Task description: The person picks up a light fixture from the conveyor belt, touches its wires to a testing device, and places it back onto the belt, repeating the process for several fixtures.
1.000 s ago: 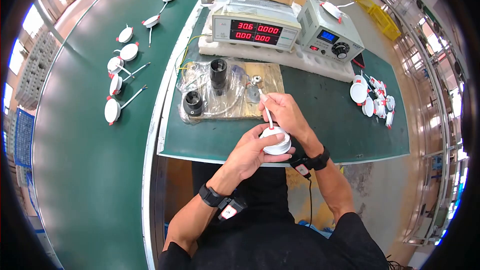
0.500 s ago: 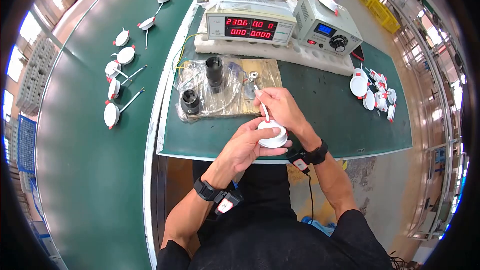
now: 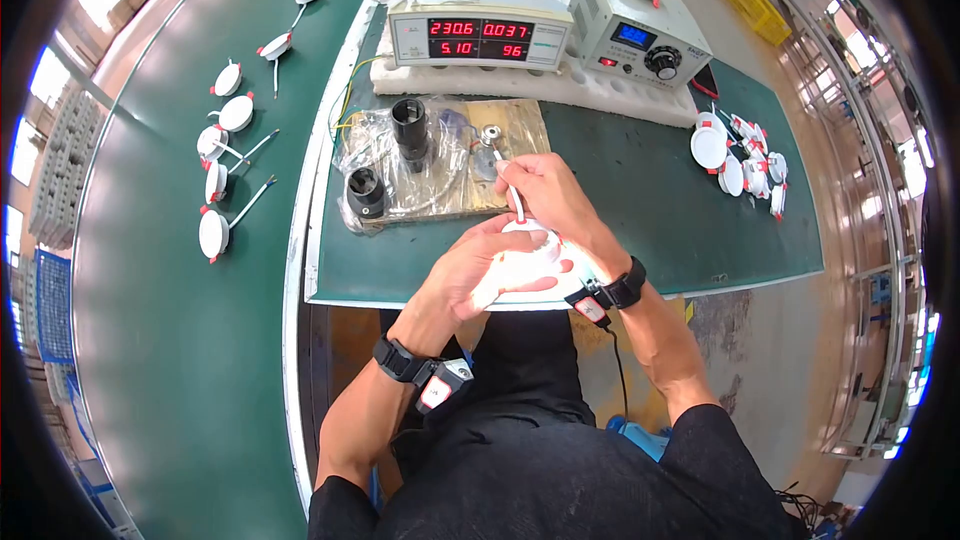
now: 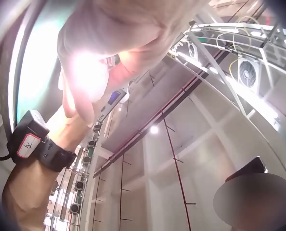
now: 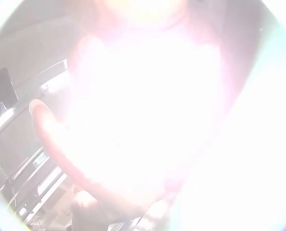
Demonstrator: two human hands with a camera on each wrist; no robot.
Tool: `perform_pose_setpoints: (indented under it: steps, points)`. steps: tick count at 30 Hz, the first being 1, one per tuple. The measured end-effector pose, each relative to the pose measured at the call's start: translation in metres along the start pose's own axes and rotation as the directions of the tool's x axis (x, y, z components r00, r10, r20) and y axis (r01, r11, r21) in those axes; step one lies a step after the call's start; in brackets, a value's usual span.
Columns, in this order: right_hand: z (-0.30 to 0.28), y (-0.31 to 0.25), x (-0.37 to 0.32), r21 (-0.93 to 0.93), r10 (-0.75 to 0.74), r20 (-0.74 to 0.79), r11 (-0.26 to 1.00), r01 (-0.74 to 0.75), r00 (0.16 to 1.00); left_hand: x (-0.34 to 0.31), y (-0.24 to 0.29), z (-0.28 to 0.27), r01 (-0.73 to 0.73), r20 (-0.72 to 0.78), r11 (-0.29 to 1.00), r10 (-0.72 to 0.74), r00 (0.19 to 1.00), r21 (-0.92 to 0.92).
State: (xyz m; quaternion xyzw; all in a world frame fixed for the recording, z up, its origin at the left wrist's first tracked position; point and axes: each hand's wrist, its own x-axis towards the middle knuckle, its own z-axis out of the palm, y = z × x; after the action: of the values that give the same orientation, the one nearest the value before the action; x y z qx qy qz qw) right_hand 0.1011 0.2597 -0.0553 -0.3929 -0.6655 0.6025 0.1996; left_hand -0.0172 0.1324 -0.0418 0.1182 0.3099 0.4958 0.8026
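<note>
My left hand [image 3: 462, 272] grips a round white downlight [image 3: 532, 242], thumb on its back. The downlight glows strongly and throws bright light over the fingers. My right hand [image 3: 552, 198] pinches the downlight's white cable [image 3: 517, 204], its far end at a round metal contact [image 3: 489, 136] on a wooden board [image 3: 522, 122]. In the left wrist view the lit face [image 4: 89, 77] shines between the fingers. Glare washes out most of the right wrist view, where a finger [image 5: 51, 132] of the left hand shows at the edge.
Two black sockets [image 3: 409, 130] stand on the plastic-wrapped board. Behind are a meter with red digits [image 3: 480, 38] and a grey power supply [image 3: 645, 30] on white foam [image 3: 440, 80]. More downlights lie in a pile [image 3: 710, 147] at right and along the green bench [image 3: 213, 235] at left.
The downlight has gone from dark to brightly lit. The meter's lower readings rose from zero to 5.10 and 96. Both hands sit slightly higher and further left in the head view.
</note>
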Motion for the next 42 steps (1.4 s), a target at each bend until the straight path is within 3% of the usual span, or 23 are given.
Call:
perform_pose_setpoints:
  steps: [9,12,17,24,39,42]
  points:
    - [0.001,0.003,0.002,0.02,-0.001,-0.016,1.0,0.002,1.0,0.011,-0.003,-0.002,0.014,-0.046,0.996,-0.01,0.999,0.087]
    - [0.001,0.003,0.002,-0.003,-0.015,-0.026,1.0,0.015,1.0,0.008,0.0,0.001,0.014,-0.029,1.0,-0.014,0.999,0.001]
    - [0.0,0.007,0.005,-0.037,-0.056,-0.025,0.998,0.055,0.998,0.012,-0.001,-0.006,0.006,0.034,1.0,-0.006,0.999,0.015]
    - [0.0,0.01,0.007,-0.03,-0.053,-0.023,0.998,0.052,0.998,0.006,0.002,0.004,0.014,0.011,0.996,-0.013,1.0,-0.085]
    - [0.001,-0.003,-0.001,-0.056,-0.032,-0.039,0.998,0.029,0.999,0.006,-0.001,-0.002,-0.015,0.043,0.999,0.017,0.999,-0.034]
    - [0.0,0.003,0.0,-0.037,-0.056,-0.024,0.998,0.055,0.998,0.002,0.002,0.004,-0.025,0.004,0.999,0.025,1.0,0.046]
